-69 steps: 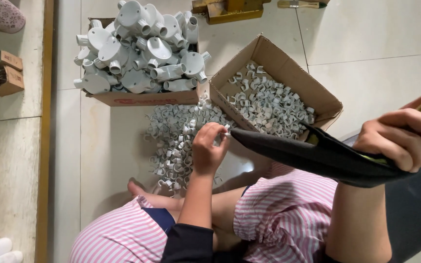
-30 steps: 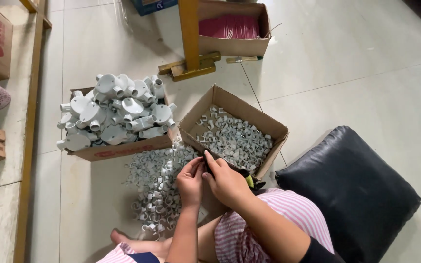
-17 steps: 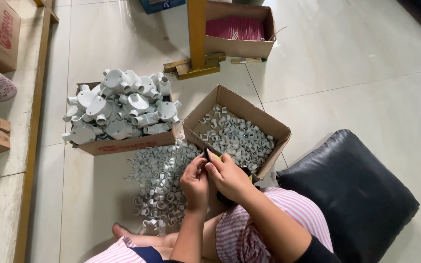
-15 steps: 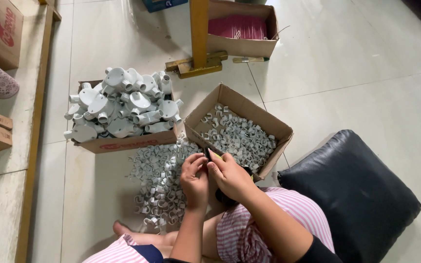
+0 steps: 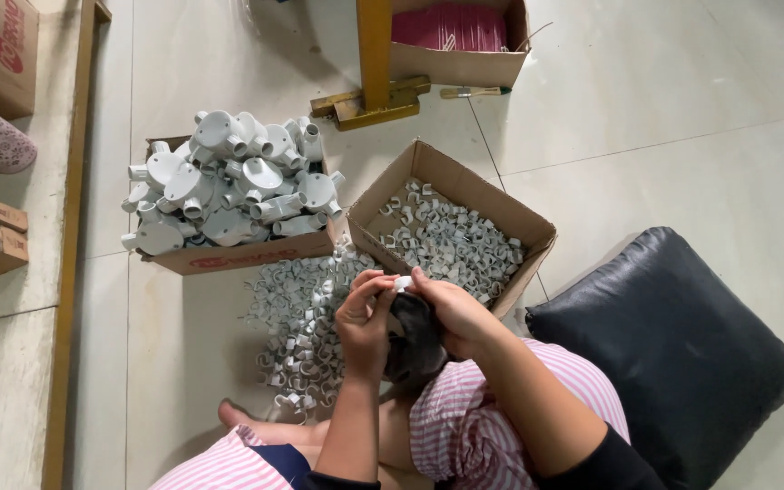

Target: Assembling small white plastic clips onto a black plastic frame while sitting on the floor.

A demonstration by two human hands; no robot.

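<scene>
**A:** Hands first. What are they doing?

**B:** The left hand [image 5: 365,318] and the right hand [image 5: 451,313] meet over the person's lap. Both are pinching one small white clip [image 5: 402,283] between their fingertips. The fingers are curled in, not spread.

**A:** Where is that clip?

**B:** Up in the air, between the two hands, just in front of the near corner of the open clip box [image 5: 501,204]. Something dark sits under the hands, but I cannot tell what it is.

**A:** What is in the box?

**B:** Lots of the same little white clips. More lie in a loose pile [image 5: 306,322] on the tiled floor [image 5: 682,109], just left of the hands. The pile touches the front of both boxes.

**A:** Both boxes?

**B:** Yes. Left of the clip box is another cardboard box [image 5: 229,259]. It is heaped with big white pipe fittings [image 5: 229,181], round ones with short tubes sticking out.

**A:** What else is near?

**B:** A black cushion [image 5: 682,354] lies on the floor at the person's right side. A yellow post [image 5: 375,54] stands farther back, and beside it is a box of pink things [image 5: 455,36]. The person wears pink striped clothes [image 5: 492,422] and sits on the floor, with a bare foot [image 5: 233,416] near the pile.
</scene>
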